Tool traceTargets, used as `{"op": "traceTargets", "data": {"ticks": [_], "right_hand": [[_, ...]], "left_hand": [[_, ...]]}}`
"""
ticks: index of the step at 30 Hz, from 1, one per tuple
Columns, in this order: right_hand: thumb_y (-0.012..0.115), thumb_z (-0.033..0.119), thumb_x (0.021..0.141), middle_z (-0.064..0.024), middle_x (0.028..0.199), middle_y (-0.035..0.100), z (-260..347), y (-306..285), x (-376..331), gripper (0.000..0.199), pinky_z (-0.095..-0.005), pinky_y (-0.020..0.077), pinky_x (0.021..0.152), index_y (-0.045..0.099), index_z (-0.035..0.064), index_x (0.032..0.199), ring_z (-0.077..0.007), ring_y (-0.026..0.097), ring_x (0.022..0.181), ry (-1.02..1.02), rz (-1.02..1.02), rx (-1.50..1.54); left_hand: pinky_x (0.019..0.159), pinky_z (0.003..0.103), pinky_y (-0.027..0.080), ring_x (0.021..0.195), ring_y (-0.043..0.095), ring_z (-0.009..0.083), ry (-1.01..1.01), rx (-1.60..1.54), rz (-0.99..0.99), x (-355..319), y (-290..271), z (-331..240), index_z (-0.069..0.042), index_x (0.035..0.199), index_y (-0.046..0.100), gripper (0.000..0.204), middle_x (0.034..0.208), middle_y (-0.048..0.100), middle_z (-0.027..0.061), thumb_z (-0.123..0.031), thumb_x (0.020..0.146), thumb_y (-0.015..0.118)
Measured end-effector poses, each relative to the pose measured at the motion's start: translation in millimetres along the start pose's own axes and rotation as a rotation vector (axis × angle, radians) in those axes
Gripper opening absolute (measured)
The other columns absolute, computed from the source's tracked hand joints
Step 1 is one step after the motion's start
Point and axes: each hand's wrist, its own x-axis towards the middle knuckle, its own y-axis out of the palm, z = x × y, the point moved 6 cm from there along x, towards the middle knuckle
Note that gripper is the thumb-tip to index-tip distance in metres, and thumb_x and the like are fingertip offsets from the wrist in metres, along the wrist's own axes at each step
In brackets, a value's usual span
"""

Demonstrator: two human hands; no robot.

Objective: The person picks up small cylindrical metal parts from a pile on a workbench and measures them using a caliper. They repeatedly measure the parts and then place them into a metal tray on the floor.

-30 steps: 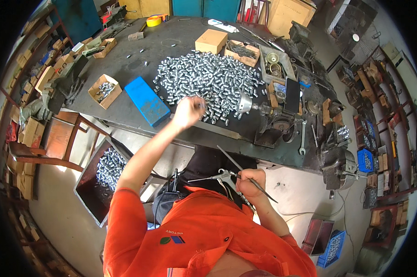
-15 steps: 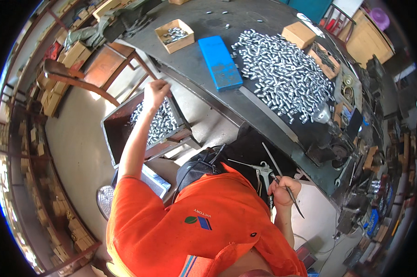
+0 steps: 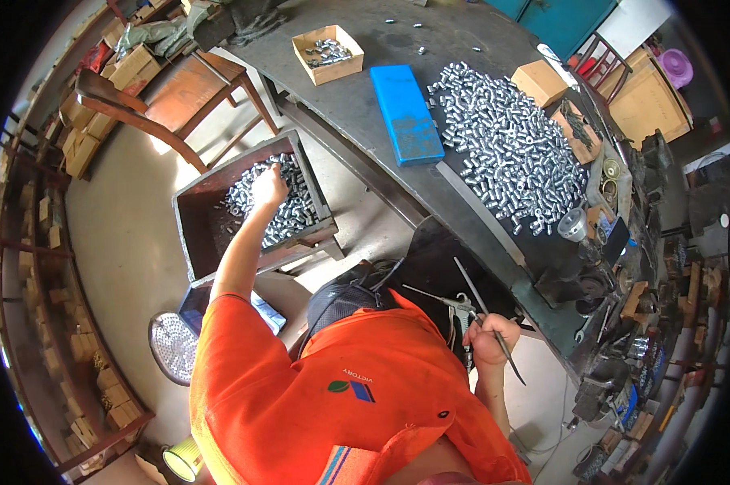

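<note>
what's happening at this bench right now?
A person in an orange shirt stretches the left hand into a dark bin of small silver metal cylinders beside the workbench. The right hand grips a thin rod-like tool near the lap. A larger heap of cylinders lies on the bench by a blue case.

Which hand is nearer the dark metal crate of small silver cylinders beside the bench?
Left. The left hand reaches into the dark metal crate, on the silver cylinders. The right hand is well apart, holding a thin dark tool near the bench edge.
</note>
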Motion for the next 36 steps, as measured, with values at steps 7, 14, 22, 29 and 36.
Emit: {"op": "traceTargets", "data": {"ticks": [7,14,22,29,36], "right_hand": [[0.065,0.013,0.071,-0.0070,0.050,0.044,-15,-2,-6,0.039,-0.0255,0.0384,0.039,0.032,0.0057,0.052,-0.0130,0.041,0.042,0.044,-0.001,0.043],[0.074,0.032,0.072,-0.0064,0.050,0.043,-18,-8,-11,0.052,-0.0261,0.0387,0.039,0.032,0.0061,0.053,-0.0128,0.041,0.043,0.067,-0.027,0.067],[0.045,-0.006,0.057,-0.0043,0.044,0.036,-5,-4,-1,0.023,-0.0253,0.0281,0.037,0.025,0.0035,0.050,-0.0098,0.035,0.039,-0.098,-0.004,-0.286],[0.050,-0.003,0.053,-0.0064,0.048,0.026,40,9,21,0.026,-0.0302,0.0209,0.040,0.025,0.0041,0.053,-0.0192,0.026,0.039,-0.282,0.085,-0.338],[0.055,0.003,0.055,-0.0076,0.048,0.029,34,6,27,0.025,-0.0313,0.0228,0.041,0.030,0.0033,0.053,-0.0197,0.029,0.040,-0.188,0.110,-0.325]], "left_hand": [[0.072,0.045,0.049,0.084,0.063,0.0328,0.010,0.036,-0.021,-2,-3,1,-0.005,0.096,0.057,0.025,0.088,0.064,0.0159,-0.021,0.077,0.060],[0.078,0.041,0.050,0.087,0.064,0.0314,-0.068,-0.036,0.054,1,-18,5,-0.009,0.103,0.064,0.033,0.093,0.066,0.0149,-0.024,0.074,0.067],[0.083,0.029,0.049,0.091,0.064,0.0210,0.170,-1.415,0.530,-80,-133,-154,0.001,0.101,0.057,0.018,0.094,0.066,0.0133,0.007,0.084,0.055],[0.074,0.023,0.050,0.084,0.061,0.0122,0.411,-1.443,1.081,-161,-139,-270,0.002,0.099,0.060,0.021,0.092,0.062,0.0052,0.007,0.079,0.064],[0.069,0.023,0.047,0.079,0.055,0.0093,0.602,-1.444,1.181,-189,-151,-308,0.002,0.096,0.065,0.021,0.088,0.060,0.0038,0.006,0.075,0.069]]}}
